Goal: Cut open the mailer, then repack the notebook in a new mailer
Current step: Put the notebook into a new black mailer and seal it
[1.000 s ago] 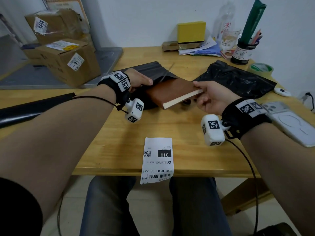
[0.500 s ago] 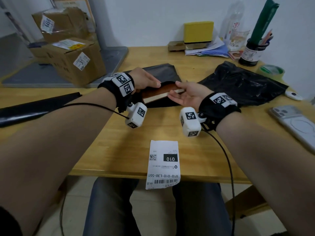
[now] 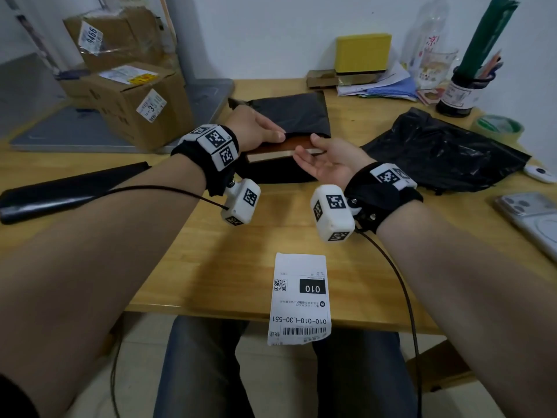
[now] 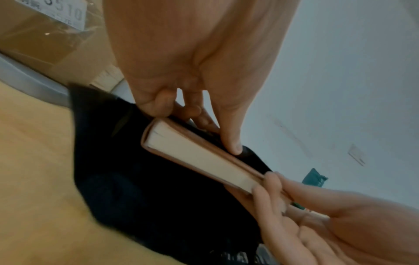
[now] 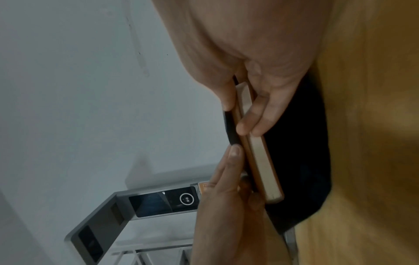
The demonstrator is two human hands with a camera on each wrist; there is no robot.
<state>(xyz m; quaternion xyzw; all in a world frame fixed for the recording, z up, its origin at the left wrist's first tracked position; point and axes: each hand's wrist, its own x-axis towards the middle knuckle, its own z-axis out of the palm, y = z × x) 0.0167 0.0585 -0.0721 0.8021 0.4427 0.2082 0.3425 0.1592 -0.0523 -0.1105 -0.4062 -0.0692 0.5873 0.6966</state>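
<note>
Notebook (image 3: 281,147) partly inside the new black mailer (image 3: 297,116) on desk (image 3: 205,267). Left hand (image 3: 256,131) grip pinches the mailer's upper mouth edge; right hand (image 3: 327,161) grip holds the notebook's exposed end

A white shipping label (image 3: 300,298) hangs over the near edge of the table (image 3: 211,267). It reads "010" in white on a black box, and below that "010-010-L30-551", with a barcode and a small QR code; its fine print is too small to read. Beyond the far left corner, the upper cardboard box (image 3: 114,34) has a sticker reading "9466". The lower cardboard box (image 3: 135,101) has a sticker with large digits, partly legible as "3510". A clear bottle (image 3: 429,40) at the far right edge shows a red Chinese character, "京".
</note>
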